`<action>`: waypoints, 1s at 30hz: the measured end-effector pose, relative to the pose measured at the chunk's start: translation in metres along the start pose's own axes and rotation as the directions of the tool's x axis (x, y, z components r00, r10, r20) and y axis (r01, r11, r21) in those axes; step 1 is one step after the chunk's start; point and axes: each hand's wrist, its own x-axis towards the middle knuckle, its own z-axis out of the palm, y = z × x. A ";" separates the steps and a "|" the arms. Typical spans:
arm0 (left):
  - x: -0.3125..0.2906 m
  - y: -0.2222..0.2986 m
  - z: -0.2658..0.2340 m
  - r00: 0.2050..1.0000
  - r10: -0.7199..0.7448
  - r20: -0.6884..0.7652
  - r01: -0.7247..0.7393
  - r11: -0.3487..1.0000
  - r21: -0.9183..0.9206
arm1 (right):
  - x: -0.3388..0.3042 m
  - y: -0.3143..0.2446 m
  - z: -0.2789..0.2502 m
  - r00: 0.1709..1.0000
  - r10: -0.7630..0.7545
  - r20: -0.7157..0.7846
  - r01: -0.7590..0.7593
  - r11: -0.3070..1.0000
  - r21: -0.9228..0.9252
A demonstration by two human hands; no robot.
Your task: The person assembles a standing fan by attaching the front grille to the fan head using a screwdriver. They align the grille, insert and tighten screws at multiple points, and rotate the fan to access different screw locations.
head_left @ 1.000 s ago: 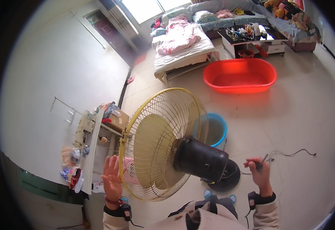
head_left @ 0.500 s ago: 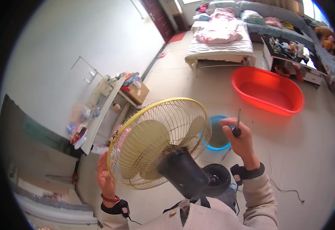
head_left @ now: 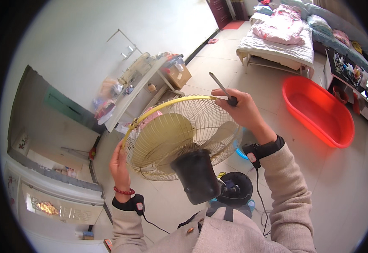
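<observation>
In front of me an electric fan (head_left: 167,135) leans with its back toward me, its yellow-rimmed wire cage around pale blades. The black motor housing (head_left: 196,177) points at my body. My left hand (head_left: 120,168) is closed on the cage's left rim, its thumb partly hidden. At the upper right of the rim, my right hand (head_left: 245,111) grips a screwdriver (head_left: 232,101) by its dark handle, the metal shaft pointing up and left. Its fingers also rest against the rim. Below the cage stands the round black base (head_left: 240,189), near my legs.
A blue basin (head_left: 242,155) is mostly hidden behind the cage and my right arm. A red tub (head_left: 318,114) lies to the right, below a bed (head_left: 276,46). A cluttered sewing table (head_left: 129,95) with a cardboard box (head_left: 179,77) stands left. Cords trail near the base.
My right hand has moved up and left, bringing the screwdriver to the cage's rim. My left hand has closed on the left rim. The view has turned, shifting the room rightward.
</observation>
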 end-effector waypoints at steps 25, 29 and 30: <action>0.052 0.109 0.074 0.758 0.358 0.545 -0.645 0.536 0.545 | 0.026 -0.009 0.008 0.982 -0.096 0.160 0.114 0.987 -0.109; 0.045 0.118 0.092 0.544 0.440 0.714 -0.837 0.230 0.496 | 0.031 -0.015 0.008 0.963 -0.175 0.206 0.205 0.969 -0.137; 0.043 0.119 0.097 0.523 0.435 0.733 -0.851 0.220 0.476 | 0.032 -0.016 0.007 0.958 -0.180 0.225 0.218 0.964 -0.154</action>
